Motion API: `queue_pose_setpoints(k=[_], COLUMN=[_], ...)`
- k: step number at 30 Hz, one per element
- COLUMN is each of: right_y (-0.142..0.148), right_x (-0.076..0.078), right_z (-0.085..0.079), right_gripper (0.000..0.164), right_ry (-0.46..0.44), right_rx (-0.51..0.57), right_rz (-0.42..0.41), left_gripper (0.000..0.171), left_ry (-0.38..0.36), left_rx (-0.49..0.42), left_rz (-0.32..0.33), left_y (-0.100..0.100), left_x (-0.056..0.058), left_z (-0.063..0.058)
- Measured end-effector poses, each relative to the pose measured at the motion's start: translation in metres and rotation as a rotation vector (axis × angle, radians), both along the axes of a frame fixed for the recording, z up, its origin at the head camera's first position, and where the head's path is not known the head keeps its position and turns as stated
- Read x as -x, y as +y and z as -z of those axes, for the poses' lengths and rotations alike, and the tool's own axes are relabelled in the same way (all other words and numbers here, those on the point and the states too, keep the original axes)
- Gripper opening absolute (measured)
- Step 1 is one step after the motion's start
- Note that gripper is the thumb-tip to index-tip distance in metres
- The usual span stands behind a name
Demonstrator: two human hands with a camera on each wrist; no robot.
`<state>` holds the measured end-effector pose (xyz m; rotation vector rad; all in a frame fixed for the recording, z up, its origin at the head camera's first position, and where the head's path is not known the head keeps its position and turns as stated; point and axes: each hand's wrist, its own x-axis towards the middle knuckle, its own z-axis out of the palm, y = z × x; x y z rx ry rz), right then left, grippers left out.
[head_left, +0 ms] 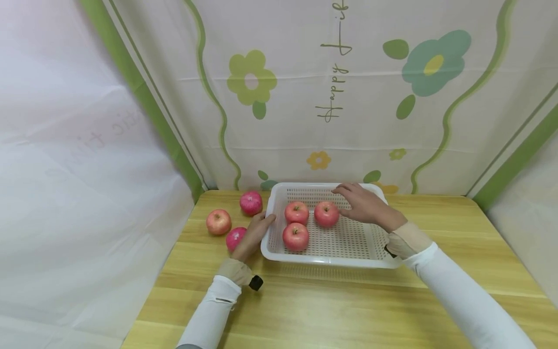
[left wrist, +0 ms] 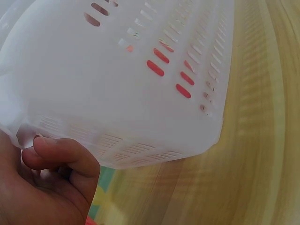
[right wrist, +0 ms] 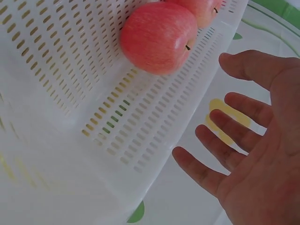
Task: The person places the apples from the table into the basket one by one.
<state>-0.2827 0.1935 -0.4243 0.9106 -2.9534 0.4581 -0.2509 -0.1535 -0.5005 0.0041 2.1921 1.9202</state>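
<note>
Your hands, head view: left hand (head_left: pixel 256 232), gripping the left rim of one white slotted basket (head_left: pixel 320 260); right hand (head_left: pixel 365 206), fingers spread, holding nothing, above the basket's right half, just beside an apple. Basket contents: three red apples (head_left: pixel 296 237), left and centre; slotted floor showing rightward. Left of basket, on the wooden table (head_left: pixel 305 310): one paler apple (head_left: pixel 219 222), two deeper-pink fruits (head_left: pixel 251 202). Lettering: "Happy" on the back cloth (head_left: pixel 296 121), following word cut off above. Edges: basket's far rim near the back cloth; boards extend in front and right.

Left wrist view: your fingers curled at the basket's edge; red showing through slots.

Right wrist view: your fingers wide, near the rim; two apples inside.
</note>
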Motion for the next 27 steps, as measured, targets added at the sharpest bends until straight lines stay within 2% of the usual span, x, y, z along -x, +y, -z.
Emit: queue_pose_setpoints(k=[11,27], right_y=[0.007,0.024], right_x=[-0.011,-0.023], right_z=[-0.007,-0.015], right_gripper=[0.059,0.058], right_ry=[0.021,0.052], right_rx=[-0.021,0.019], right_rz=[0.023,0.021], left_gripper=[0.048,0.047], left_ry=[-0.001,-0.009], left_rx=[0.002,-0.003], left_rz=[0.0,-0.011], left_y=[0.0,0.0], left_x=[0.0,0.0], left_z=[0.0,-0.001])
